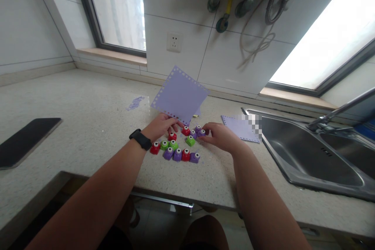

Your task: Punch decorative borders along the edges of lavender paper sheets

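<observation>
My left hand (162, 125) pinches the lower edge of a lilac paper sheet (180, 94) with punched holes along its border and holds it tilted up above the counter. My right hand (220, 136) has its fingers closed on a small purple craft punch (201, 133). Several small punches in red, green and purple (178, 149) lie in a cluster on the speckled countertop (88, 113) between and below both hands. A black watch sits on my left wrist.
A second lilac sheet (240, 128) lies flat beside the steel sink (316, 156) at right. Lilac paper scraps (135, 102) lie further back. A black flat device (25, 139) rests at left. Wall socket (174, 42) and hoses hang behind.
</observation>
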Demonstrator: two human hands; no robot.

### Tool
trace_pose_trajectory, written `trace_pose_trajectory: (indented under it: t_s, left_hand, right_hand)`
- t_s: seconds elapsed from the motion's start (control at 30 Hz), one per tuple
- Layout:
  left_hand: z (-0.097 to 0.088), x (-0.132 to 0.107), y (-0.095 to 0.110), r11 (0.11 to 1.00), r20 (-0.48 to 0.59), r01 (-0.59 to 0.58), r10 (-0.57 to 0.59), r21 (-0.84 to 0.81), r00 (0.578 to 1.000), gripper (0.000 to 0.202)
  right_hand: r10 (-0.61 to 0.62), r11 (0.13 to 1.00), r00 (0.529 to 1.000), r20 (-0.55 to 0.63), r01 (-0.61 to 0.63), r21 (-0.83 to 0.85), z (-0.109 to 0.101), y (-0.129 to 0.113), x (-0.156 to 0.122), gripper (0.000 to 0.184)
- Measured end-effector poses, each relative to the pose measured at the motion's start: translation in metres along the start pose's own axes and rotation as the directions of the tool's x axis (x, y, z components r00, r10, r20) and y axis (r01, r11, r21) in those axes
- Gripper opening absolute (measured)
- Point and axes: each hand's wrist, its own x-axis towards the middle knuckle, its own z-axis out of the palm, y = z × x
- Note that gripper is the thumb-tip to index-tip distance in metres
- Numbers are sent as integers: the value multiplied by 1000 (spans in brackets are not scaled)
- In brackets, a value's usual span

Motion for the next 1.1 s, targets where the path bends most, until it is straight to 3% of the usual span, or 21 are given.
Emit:
trace_pose_trajectory:
  t_s: [0.17, 0.23, 0.37, 0.5, 0.67, 0.9, 1.1]
  left_hand:
    - [1, 1, 1, 1000, 9, 5, -5, -15, 1000, 29]
    - [1, 0, 2, 1000, 8, 9, -9, -15, 1000, 28]
    - [2, 0, 3, 1000, -11, 19, -19, -13, 1000, 28]
    - [1, 2, 2, 1000, -46, 13, -14, -20, 999, 30]
    - [1, 3, 2, 999, -72, 7, -9, -36, 997, 30]
    - [3, 3, 5, 999, -106, 6, -12, -53, 994, 27]
    - [0, 6, 1, 998, -121, 12, -20, -67, 992, 27]
  right_hand:
    - [8, 999, 994, 110, -4, -36, -1, 0, -2, 19]
    - [14, 999, 995, 97, -11, -31, -1, -2, -3, 24]
    - [9, 999, 998, -65, -7, 38, 1, -9, -1, 25]
    - [-58, 993, 967, -247, 83, 89, 11, -17, 6, 20]
    - [-51, 992, 946, -320, 85, 94, 26, -21, 15, 23]
    - [-6, 1000, 976, -216, 9, 9, 35, -33, 28, 28]
    - [54, 999, 986, -160, -52, 17, 34, -38, 31, 18]
